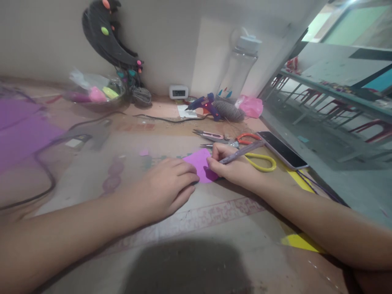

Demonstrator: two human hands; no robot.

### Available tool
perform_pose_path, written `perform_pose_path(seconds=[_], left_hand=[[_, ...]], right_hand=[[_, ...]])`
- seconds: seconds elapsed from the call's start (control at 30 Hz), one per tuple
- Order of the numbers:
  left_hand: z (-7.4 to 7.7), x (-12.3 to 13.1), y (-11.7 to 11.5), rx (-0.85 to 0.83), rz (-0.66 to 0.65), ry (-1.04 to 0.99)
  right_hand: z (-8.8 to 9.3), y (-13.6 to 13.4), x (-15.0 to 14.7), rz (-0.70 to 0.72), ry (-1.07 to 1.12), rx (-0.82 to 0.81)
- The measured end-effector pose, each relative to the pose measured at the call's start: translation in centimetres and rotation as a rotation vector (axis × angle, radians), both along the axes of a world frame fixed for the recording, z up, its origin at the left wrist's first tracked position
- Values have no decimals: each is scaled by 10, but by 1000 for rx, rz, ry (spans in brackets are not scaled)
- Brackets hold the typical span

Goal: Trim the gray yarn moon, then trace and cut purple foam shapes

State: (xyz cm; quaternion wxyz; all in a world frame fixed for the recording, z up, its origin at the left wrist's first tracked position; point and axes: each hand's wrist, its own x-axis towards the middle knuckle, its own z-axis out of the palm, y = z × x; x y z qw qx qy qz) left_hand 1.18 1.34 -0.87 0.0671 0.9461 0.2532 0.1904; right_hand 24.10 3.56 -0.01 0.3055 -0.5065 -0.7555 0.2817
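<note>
A small bright purple piece of sheet (200, 160) lies on the table; whether it is paper or felt I cannot tell. My left hand (171, 181) rests on its left side with the fingers laid flat. Pinched in my right hand (228, 163) is a greyish pen (240, 153), slanting up to the right. Its tip is hidden by my fingers, close to the right part of the purple piece. Just beyond my right hand are scissors with yellow handles (261, 162), orange-handled pliers (247, 138) and pink thread snips (211, 134).
A phone (283, 150) lies along the right table edge. Behind are a blue glue gun (203, 107) with its cord, grey yarn (229, 111), a clear water bottle (238, 67) and a small clock (179, 92). Larger purple sheets (24, 130) and a bowl (94, 104) are at left.
</note>
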Motion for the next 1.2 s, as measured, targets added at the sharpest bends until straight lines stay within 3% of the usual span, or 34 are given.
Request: perform_pose_path(seconds=[0.77,1.2], left_hand=[[0,0,0,-14,0,7],[-1,-1,0,-4,7,7]], right_hand=[[1,0,-1,23,-23,3],[0,2,-2,-11,-70,92]])
